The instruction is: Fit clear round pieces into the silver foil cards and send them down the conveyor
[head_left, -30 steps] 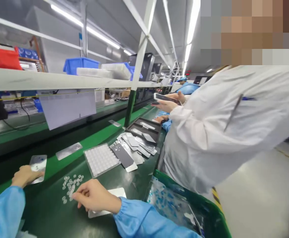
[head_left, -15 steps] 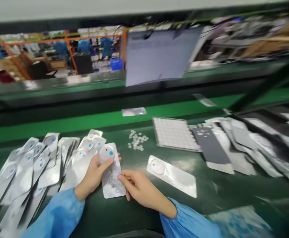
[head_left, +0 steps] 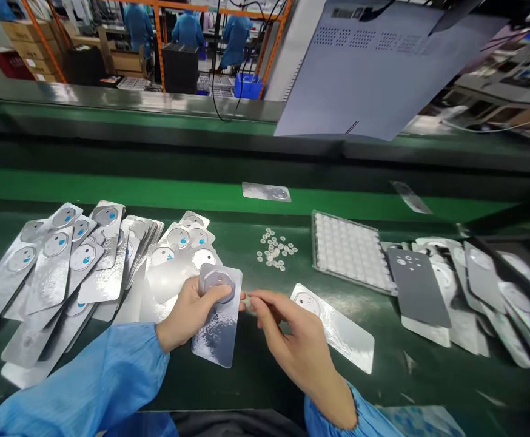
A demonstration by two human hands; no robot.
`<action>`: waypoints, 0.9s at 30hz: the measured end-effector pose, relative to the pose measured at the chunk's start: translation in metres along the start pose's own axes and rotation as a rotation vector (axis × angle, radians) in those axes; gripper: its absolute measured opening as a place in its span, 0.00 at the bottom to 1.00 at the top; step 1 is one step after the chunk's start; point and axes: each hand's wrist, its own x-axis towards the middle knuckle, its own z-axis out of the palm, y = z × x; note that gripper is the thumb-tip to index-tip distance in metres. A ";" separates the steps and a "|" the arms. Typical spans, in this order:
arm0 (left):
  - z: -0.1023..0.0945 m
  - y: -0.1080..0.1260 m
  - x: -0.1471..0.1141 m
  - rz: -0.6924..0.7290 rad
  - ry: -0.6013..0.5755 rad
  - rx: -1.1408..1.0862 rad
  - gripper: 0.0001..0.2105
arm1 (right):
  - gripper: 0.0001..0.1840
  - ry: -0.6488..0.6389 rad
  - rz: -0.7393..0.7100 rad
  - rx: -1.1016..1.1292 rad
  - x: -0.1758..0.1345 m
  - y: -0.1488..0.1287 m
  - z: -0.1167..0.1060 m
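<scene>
- Held over the green worktable [head_left: 256,385], a silver plate [head_left: 216,337] sits clamped in the left hand [head_left: 184,318], thumb across its round window; my remote view shows no blue dot on it, though the thumb may cover one.
- Half a second ago the right hand [head_left: 299,340] pinched the plate's lower right edge; now its thumb and forefinger close higher up, on a small clear piece [head_left: 247,300] just beside the plate, too small for me to identify.
- I judge that the left hand now bears the plate alone, freeing the right for finer handling.
- From the plate, I place scattered clear rings [head_left: 272,243] at one o'clock, a white tray [head_left: 353,252] at two, a loose plate [head_left: 344,331] at three and heaped plates [head_left: 51,273] towards ten.
</scene>
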 end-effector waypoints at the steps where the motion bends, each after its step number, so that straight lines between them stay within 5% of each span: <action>1: 0.001 -0.001 -0.001 0.018 -0.003 0.026 0.14 | 0.09 0.050 -0.087 -0.056 0.002 -0.001 0.000; 5: 0.003 -0.004 -0.003 0.130 0.065 0.159 0.14 | 0.11 0.014 -0.268 -0.251 0.008 0.001 0.008; 11: -0.002 -0.009 -0.003 0.127 0.033 0.211 0.11 | 0.11 0.001 -0.238 -0.270 0.006 0.009 0.015; 17: -0.013 -0.017 -0.006 0.033 0.283 0.302 0.09 | 0.08 0.028 -0.229 -0.293 0.007 0.010 0.017; 22: -0.024 -0.029 -0.004 0.163 0.255 0.430 0.09 | 0.07 0.023 -0.274 -0.421 0.011 0.008 0.017; 27: -0.024 -0.031 0.000 0.128 0.338 0.502 0.13 | 0.07 0.038 -0.385 -0.517 0.010 0.012 0.016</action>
